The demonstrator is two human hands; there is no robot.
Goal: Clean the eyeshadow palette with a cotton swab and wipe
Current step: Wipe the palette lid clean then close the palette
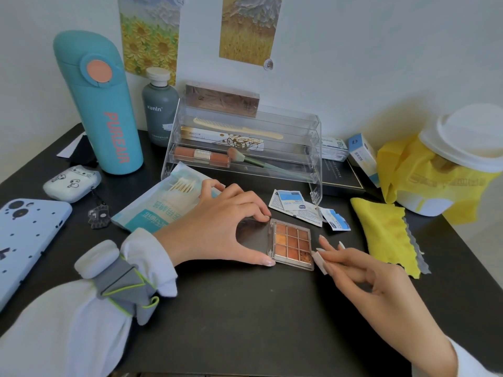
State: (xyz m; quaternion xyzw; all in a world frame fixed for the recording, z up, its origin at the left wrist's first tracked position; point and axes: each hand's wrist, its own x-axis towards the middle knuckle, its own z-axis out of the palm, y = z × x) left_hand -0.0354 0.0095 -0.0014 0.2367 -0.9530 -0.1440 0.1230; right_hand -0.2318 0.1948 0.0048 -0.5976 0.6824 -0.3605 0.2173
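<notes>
The eyeshadow palette (292, 244) lies open and flat near the middle of the black table (245, 308), its long side running away from the person. The left hand (217, 227) pinches its clear lid (253, 235) between thumb and fingers. The right hand (362, 270) pinches a small wipe (319, 261) touching the palette's near right corner. A yellow cloth (383, 232) lies just beside on the right. Bare table shows in front.

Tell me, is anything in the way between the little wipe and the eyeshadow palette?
Nothing visible. The right hand pinches the folded wipe right at the palette's near right corner, with no object between them. The left hand holds the open lid on the opposite side.
</notes>
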